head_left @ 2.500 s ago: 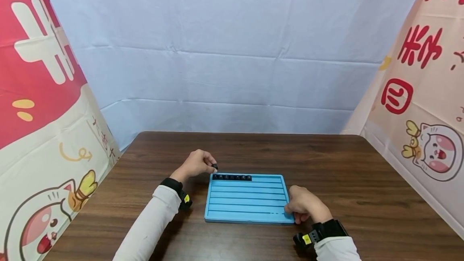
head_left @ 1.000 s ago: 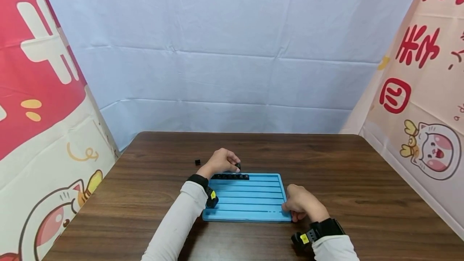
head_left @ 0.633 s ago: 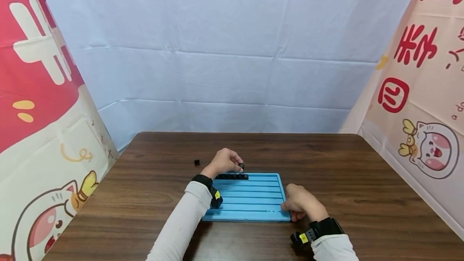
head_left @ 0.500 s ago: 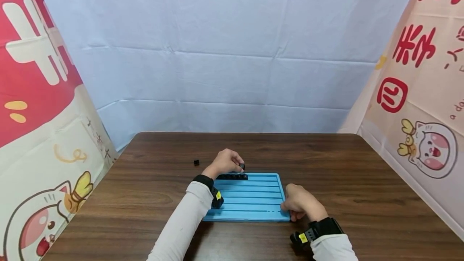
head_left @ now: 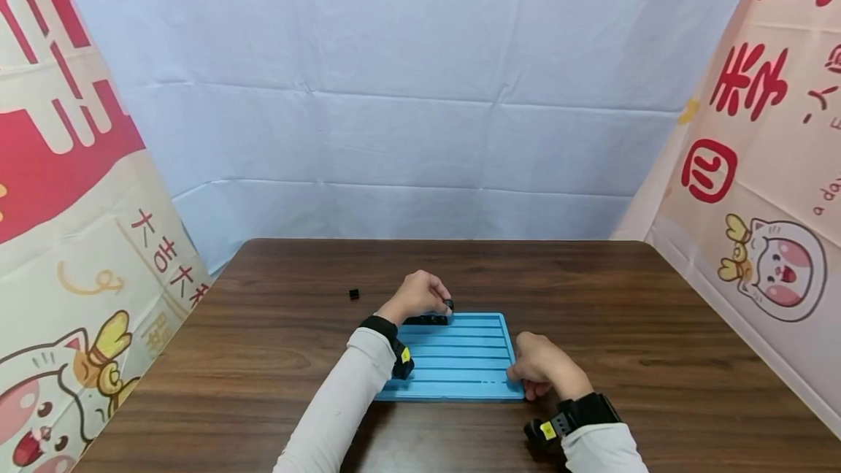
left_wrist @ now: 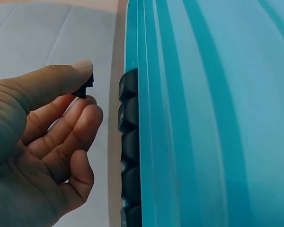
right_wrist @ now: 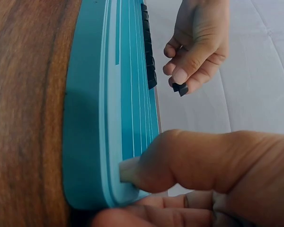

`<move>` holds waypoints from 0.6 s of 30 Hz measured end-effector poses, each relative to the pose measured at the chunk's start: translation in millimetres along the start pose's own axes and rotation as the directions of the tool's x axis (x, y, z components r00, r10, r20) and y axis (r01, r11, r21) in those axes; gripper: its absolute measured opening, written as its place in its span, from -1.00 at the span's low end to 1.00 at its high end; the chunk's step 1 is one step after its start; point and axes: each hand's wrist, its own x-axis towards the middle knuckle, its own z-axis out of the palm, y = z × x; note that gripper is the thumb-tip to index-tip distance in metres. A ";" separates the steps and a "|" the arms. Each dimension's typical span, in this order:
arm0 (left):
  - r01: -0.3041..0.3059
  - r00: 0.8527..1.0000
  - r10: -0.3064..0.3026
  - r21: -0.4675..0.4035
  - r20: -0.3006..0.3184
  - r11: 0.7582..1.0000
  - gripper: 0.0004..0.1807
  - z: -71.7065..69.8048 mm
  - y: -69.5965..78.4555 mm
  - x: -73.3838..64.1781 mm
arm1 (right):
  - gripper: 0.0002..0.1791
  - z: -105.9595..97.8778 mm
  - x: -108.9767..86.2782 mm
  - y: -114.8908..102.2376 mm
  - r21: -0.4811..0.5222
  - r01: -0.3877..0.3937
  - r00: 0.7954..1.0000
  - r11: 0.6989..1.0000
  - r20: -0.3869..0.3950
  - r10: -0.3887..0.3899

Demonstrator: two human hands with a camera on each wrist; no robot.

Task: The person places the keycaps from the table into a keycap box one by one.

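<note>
My left hand (head_left: 418, 295) pinches a small black keycap (left_wrist: 84, 87) between thumb and fingertips, over the far edge of a blue ribbed tray (head_left: 460, 352). A row of black keycaps (left_wrist: 130, 111) sits in the tray's farthest groove; in the head view my left hand hides part of it. The held keycap is just beyond the row's right end, with the groove bare to its right. At the tray's near right corner, my right hand (head_left: 544, 367) grips the rim, thumb (right_wrist: 146, 172) on top and the other fingers curled at the outer side.
A loose black keycap (head_left: 354, 294) lies on the brown wooden table (head_left: 263, 356), left of the tray and beyond it. A pale cloth (head_left: 394, 130) hangs behind the table, with printed banners on both sides.
The left hand has moved right along the tray's far edge, carrying the keycap from the left corner past the row's end. This uncovers the loose keycap. The right hand keeps its grip.
</note>
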 end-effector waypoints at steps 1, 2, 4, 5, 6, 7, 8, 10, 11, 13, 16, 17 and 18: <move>0.000 1.000 0.000 0.004 0.006 1.000 -0.87 1.3 0.7 0.1 | -0.75 0.0 -0.1 0.1 -0.002 -0.001 1.000 1.000 0.001 0.001; -0.001 1.000 0.001 0.015 0.012 1.000 -0.87 2.4 1.5 0.2 | -0.75 -0.1 -0.1 0.3 -0.001 -0.002 1.000 1.000 0.003 0.002; -0.005 1.000 0.005 0.033 0.019 0.999 -0.87 4.2 3.2 0.5 | -0.75 -0.4 -0.2 0.3 0.002 -0.004 1.000 1.000 0.005 0.004; -0.007 1.000 0.006 0.043 0.022 0.999 -0.87 4.9 3.7 0.7 | -0.75 -0.7 -0.2 0.3 0.001 -0.004 1.000 1.000 0.008 0.004; -0.007 1.000 0.006 0.052 0.025 0.999 -0.87 5.7 3.9 1.1 | -0.75 -1.0 -0.1 0.3 0.001 -0.005 1.000 1.000 0.011 0.005; -0.008 1.000 0.006 0.063 0.027 0.998 -0.86 6.4 4.0 1.5 | -0.75 -1.3 -0.1 0.2 0.001 -0.006 1.000 1.000 0.013 0.006; -0.010 1.000 0.008 0.074 0.029 0.997 -0.86 7.1 3.9 2.0 | -0.75 -1.7 -0.1 0.1 0.000 -0.007 1.000 1.000 0.016 0.007; -0.014 0.999 0.011 0.084 0.039 0.996 -0.85 8.6 3.2 3.0 | -0.76 -2.2 0.1 0.2 -0.007 -0.010 1.000 1.000 0.023 0.010; -0.015 0.999 0.011 0.090 0.043 0.996 -0.85 9.5 2.6 3.5 | -0.76 -2.4 0.1 0.3 -0.010 -0.011 1.000 1.000 0.027 0.011; -0.015 0.999 0.010 0.104 0.051 0.994 -0.85 11.5 1.2 4.6 | -0.76 -2.4 0.1 0.6 -0.010 -0.012 1.000 1.000 0.028 0.012; -0.007 0.998 -0.001 0.110 0.066 0.994 -0.85 14.0 0.3 5.3 | -0.77 -2.0 0.1 1.0 -0.007 -0.009 1.000 1.000 0.030 0.009; -0.003 0.997 -0.005 0.113 0.072 0.994 -0.86 14.7 0.3 5.4 | -0.77 -1.9 0.0 1.0 -0.006 -0.007 1.000 1.000 0.028 0.007; 0.001 0.997 -0.010 0.114 0.077 0.994 -0.86 15.2 0.6 5.4 | -0.77 -1.7 -0.1 1.0 -0.005 -0.007 1.000 1.000 0.027 0.007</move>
